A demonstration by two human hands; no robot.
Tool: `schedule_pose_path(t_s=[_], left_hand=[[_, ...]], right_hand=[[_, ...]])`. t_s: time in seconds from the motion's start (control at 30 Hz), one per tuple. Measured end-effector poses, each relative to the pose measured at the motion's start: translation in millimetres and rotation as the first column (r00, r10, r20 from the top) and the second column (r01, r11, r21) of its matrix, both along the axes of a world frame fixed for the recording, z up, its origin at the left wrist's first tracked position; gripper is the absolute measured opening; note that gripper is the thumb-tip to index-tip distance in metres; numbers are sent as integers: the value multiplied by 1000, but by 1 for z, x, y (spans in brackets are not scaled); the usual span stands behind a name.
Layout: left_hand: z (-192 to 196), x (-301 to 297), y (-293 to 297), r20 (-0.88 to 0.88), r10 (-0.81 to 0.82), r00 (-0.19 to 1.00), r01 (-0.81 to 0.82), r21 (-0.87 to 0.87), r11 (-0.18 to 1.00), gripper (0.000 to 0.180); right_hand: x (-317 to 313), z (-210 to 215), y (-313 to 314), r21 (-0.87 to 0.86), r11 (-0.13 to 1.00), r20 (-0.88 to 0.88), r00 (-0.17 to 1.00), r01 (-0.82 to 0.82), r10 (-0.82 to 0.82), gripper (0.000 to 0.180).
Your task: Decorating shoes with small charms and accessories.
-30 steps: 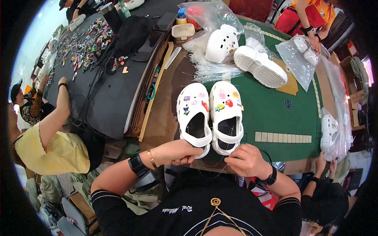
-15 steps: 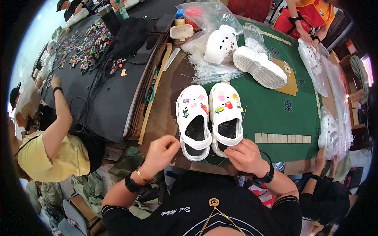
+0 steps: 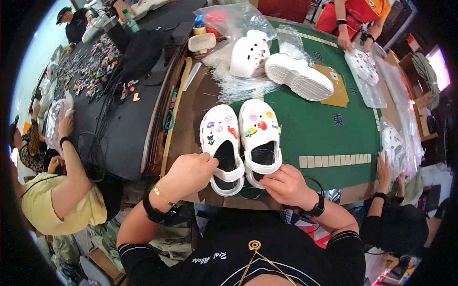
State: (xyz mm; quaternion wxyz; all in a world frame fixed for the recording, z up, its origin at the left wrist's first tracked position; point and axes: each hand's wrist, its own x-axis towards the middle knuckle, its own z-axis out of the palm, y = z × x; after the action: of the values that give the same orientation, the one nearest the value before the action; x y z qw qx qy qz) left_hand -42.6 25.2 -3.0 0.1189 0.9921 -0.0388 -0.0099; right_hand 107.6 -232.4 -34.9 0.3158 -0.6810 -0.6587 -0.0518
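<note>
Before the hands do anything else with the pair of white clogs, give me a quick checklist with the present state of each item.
1. Left hand on the left clog, at its heel strap: ok.
2. Right hand at the heel of the right clog: ok; what its fingers pinch: cannot tell.
3. Both clogs upright, side by side, toes away from the person: ok.
4. Coloured charms on both uppers: ok; firmly seated: cannot tell.
5. Clogs lie across the edge of the green mat: ok.
6. Thin dark cord looping by the right hand, clear of the heels: cannot tell.
</note>
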Motion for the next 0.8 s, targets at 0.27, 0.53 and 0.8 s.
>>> schedule_pose_path(t_s=[0.27,0.53,0.8], left_hand=[[14,-1,-1,114,-38,993,32,53,998,12],[41,38,-31,356,143,923,3,-380,925,34],[24,93,-60,247,312,917,-106,-605,789,23]], right_hand=[[3,-5,1,39,999,-3,1000,-16,16,20],[3,-7,3,34,999,11,1000,-26,26,24],[0,-7,1,-2,998,16,998,-66,66,22]])
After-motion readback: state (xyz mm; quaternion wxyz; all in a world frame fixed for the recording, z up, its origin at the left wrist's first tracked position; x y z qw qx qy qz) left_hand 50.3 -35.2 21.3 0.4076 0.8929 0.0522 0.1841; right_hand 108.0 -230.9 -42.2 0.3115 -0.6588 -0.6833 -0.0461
